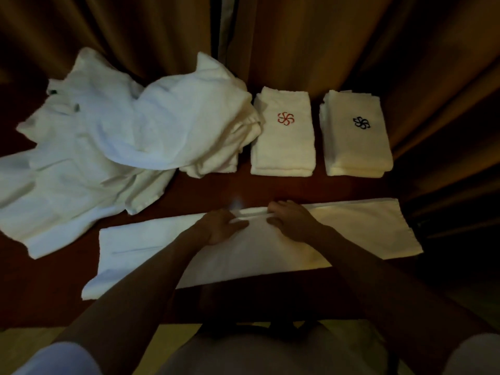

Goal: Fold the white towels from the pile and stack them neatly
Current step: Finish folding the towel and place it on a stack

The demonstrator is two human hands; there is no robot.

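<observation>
Pinching the far edge of the long towel at its middle, your left hand and right hand close together — fingers curled on the fold, unfolded pile at far left, two folded stacks beyond — all on the dark red table.

Hotel room: monogrammed towels, curtains

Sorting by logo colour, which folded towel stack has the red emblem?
The left folded stack, beside the unfolded pile; the right stack carries a dark emblem.
</observation>
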